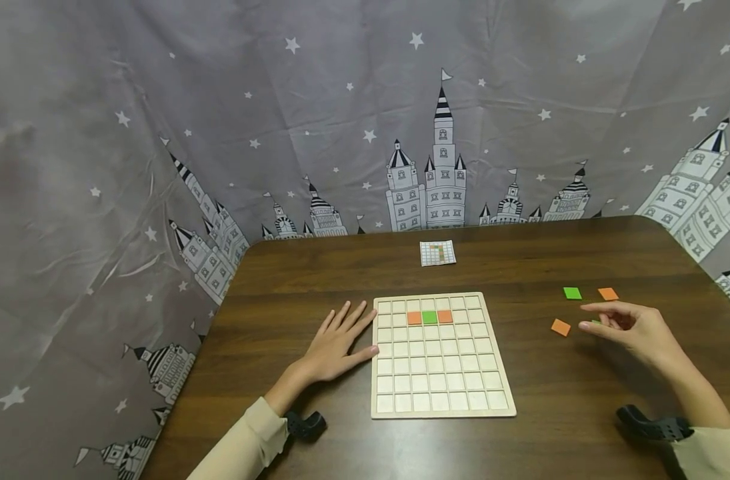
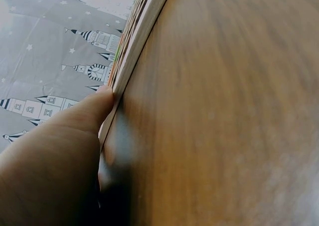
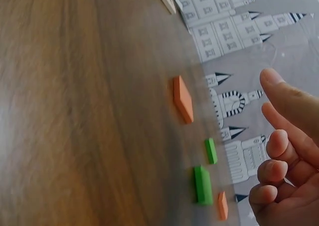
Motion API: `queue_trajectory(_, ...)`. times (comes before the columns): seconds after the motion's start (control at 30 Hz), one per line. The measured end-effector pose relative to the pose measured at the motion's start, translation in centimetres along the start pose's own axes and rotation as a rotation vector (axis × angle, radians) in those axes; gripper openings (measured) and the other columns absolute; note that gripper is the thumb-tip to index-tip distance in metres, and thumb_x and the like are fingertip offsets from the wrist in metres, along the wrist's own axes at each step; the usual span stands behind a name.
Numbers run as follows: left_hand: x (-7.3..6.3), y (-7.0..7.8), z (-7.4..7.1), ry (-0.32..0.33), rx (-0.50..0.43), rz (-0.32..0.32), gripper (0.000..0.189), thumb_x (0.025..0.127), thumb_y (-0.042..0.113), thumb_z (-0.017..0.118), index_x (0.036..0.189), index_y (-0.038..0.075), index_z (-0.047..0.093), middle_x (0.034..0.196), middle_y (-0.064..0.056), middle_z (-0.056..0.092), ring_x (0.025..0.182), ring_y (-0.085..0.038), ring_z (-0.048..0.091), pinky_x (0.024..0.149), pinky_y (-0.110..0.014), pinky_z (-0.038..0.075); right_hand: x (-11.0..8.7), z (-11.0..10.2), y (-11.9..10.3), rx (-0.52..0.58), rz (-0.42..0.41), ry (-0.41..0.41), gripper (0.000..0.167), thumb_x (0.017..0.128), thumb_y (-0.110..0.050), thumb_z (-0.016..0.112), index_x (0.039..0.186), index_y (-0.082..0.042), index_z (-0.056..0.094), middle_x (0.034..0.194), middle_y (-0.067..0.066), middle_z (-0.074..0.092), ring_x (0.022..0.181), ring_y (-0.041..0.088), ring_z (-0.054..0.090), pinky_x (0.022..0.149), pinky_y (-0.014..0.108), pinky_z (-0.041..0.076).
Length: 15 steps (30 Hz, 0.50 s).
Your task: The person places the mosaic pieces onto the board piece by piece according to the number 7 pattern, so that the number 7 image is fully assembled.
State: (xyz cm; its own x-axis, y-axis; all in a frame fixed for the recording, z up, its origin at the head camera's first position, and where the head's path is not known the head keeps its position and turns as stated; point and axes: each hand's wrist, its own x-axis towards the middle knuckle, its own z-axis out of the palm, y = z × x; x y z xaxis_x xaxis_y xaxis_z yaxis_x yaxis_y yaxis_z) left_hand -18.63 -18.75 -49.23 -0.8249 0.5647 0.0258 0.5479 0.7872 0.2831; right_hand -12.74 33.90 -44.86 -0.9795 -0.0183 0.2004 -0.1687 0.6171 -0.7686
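A pale wooden grid board (image 1: 452, 403) lies on the table, its second row from the top holding two orange tiles with a green tile (image 1: 429, 317) between them. Fingers spread, my left hand (image 1: 331, 350) rests on the table, with thumb and index fingertips at the board's left edge. My right hand (image 1: 637, 330) hovers over loose tiles on the right, thumb and index finger apart, the other fingers loosely bent and nothing held. Around it lie an orange tile (image 1: 561, 327), a green tile (image 1: 572, 293) and another orange tile (image 1: 608, 294). A second green tile (image 3: 203, 185) is mostly hidden behind the hand in the head view.
Beyond the board, a small printed card (image 1: 438, 253) shows a grid with coloured squares. The dark wooden table (image 1: 317, 267) ends at a grey curtain (image 1: 341, 133) printed with castles and stars. Both wrists wear black straps.
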Motion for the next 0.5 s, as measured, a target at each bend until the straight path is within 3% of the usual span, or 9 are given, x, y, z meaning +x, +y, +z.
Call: queue_trajectory(0.5, -0.1, 0.2, -0.2, 0.009, -0.005, 0.005, 0.075, 0.099, 0.065, 0.04, 0.161, 0.027, 0.019, 0.166, -0.004, 0.013, 0.151, -0.034, 0.006, 0.118, -0.057, 0.004, -0.9, -1.0, 3.0, -0.037, 0.109, 0.02, 0.039, 0.089, -0.023, 0.078, 0.112, 0.008, 0.069, 0.071, -0.004, 0.05, 0.063, 0.008, 0.042, 0.052, 0.027, 0.031)
